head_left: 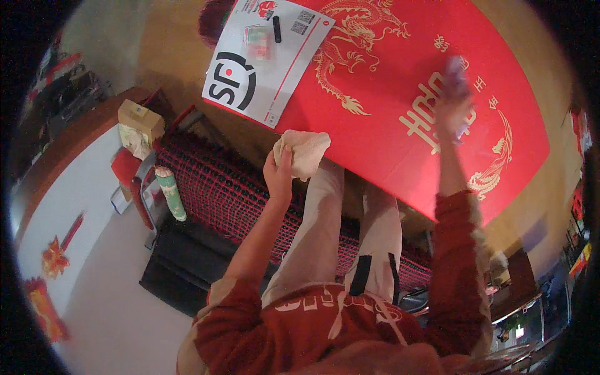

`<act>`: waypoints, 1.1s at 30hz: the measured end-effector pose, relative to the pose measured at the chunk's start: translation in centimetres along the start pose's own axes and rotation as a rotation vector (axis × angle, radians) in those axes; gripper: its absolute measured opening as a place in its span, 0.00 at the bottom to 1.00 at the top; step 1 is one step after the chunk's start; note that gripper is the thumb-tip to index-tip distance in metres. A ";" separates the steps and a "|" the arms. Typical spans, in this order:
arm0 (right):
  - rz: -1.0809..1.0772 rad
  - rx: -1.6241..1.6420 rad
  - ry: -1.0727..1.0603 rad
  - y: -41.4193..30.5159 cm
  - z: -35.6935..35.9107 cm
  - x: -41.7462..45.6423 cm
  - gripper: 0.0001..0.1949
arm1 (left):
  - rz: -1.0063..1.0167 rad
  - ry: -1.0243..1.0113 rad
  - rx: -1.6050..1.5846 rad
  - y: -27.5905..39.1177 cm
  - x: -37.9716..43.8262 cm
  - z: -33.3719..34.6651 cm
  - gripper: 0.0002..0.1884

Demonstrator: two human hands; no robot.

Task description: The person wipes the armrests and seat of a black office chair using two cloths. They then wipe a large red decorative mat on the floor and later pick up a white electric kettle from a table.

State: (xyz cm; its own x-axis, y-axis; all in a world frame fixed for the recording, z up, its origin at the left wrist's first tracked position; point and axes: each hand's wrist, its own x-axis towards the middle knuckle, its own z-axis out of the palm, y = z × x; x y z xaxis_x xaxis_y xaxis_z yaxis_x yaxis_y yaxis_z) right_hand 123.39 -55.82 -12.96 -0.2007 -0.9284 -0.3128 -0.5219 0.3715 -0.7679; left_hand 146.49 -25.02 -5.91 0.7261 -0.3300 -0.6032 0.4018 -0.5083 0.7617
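My left hand grips a folded cream cloth just off the near edge of a red tabletop. The tabletop bears gold dragon and phoenix prints and gold characters. Over its right part, my right hand is blurred by motion, with a purplish cloth showing at its far side and below the fingers. That hand appears to hold the cloth against the red surface. On the left of the tabletop lies a white printed sheet or flat package. A small black object and a clear packet rest on it.
Below the tabletop runs a seat with a red-and-black woven cover. At its left are a cardboard box, a green cylindrical roll and a red armrest. Red-gold decorations show at far left.
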 end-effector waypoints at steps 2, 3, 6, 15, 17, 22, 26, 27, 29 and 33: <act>-0.130 -0.485 -0.114 5.3 2.5 -7.0 0.17 | -0.006 -0.020 -0.007 0.5 0.5 1.7 0.18; -0.214 -0.709 -0.154 7.9 4.0 -10.5 0.18 | -0.006 -0.029 -0.008 0.9 0.8 2.5 0.18; -0.636 -0.567 -0.769 9.4 1.7 -20.2 0.19 | 0.047 -0.109 -0.014 3.1 1.9 4.5 0.17; -0.326 -0.881 -0.279 5.0 -7.4 -0.7 0.24 | 0.247 -0.489 0.664 7.6 10.3 11.3 0.26; -0.391 -0.948 -0.032 5.4 -7.5 1.1 0.24 | 0.318 -0.551 0.911 7.8 11.5 13.1 0.32; -0.313 -0.831 0.027 9.2 -0.7 -6.5 0.23 | 0.213 -0.510 1.167 6.6 12.0 17.3 0.35; -0.408 -0.748 -0.505 10.0 -0.6 -14.0 0.21 | 0.359 -0.489 0.979 2.7 14.8 15.8 0.34; -0.602 -0.818 -0.632 8.7 -1.6 -13.8 0.21 | 0.351 -0.479 0.938 2.4 15.0 15.5 0.34; -0.685 -0.752 -0.753 5.8 -2.6 -11.4 0.20 | 0.217 -0.438 0.909 4.5 13.7 16.9 0.34; -0.861 -0.935 -0.545 2.1 0.6 0.7 0.20 | 0.141 -0.440 0.891 5.6 13.6 17.6 0.33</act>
State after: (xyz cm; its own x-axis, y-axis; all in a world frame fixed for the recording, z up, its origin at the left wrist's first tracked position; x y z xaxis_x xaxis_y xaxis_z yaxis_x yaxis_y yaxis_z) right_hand 122.67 -55.71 -15.17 0.6992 -0.6582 -0.2792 -0.7145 -0.6573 -0.2398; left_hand 148.84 -46.33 -14.00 0.3916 -0.6064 -0.6920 -0.3668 -0.7926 0.4870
